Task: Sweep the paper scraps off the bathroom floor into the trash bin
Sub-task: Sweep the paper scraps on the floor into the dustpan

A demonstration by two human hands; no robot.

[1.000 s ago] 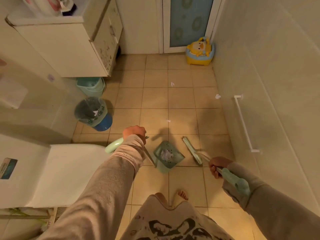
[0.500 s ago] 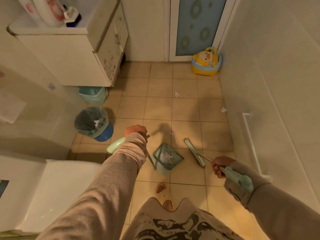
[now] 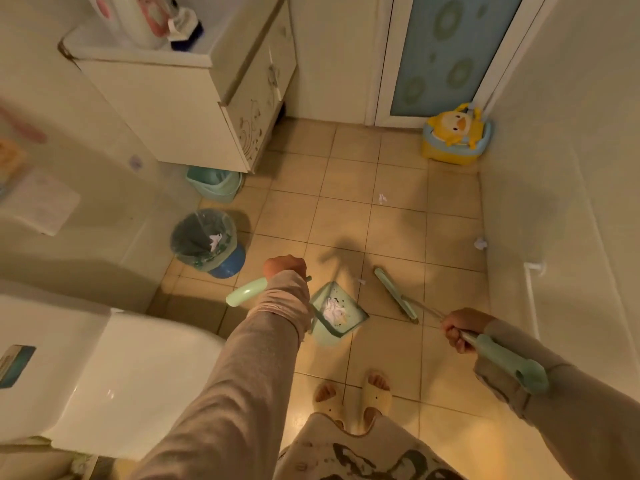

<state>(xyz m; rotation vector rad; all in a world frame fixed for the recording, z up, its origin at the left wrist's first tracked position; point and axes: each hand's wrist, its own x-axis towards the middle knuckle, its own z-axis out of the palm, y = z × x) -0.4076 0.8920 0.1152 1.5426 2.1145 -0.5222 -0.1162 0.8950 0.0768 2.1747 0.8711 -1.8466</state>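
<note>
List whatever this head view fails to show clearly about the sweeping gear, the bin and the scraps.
- Dustpan near wall and its pole: hidden behind the left sleeve.
- Left hand fingers: turned away, grip unseen.
- Trash bin depth: dark liner hides all but one scrap.
- Scrap by the broom head: too small to identify.
- Bottles on the cabinet: cut off by the top edge.

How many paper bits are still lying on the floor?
3: one tiny scrap beside the dustpan, one mid-floor, one by the right wall. Others may be hidden.

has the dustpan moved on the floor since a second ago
Cannot tell: the dustpan sits at about the same floor tiles near the feet; the camera shifted.
</note>
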